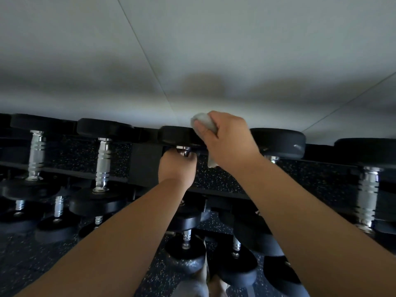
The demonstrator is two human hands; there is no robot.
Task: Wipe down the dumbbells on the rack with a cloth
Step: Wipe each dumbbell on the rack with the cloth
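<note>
A pale grey wall (192, 50) rises behind a black tiered rack (145, 166) on a dark speckled rubber floor (214, 176). The rack's rows hold black round-headed dumbbells with chrome handles, their long axes pointing away toward the wall. On the top row's middle dumbbell (177, 136), the left hand (176, 168) curls its fingers (189, 159) round the handle, while the right hand (229, 140), nearer the far head, clutches a bunched pale grey cloth (203, 123) against that head's rim. Neighbouring dumbbells (278, 142) crowd both sides.
</note>
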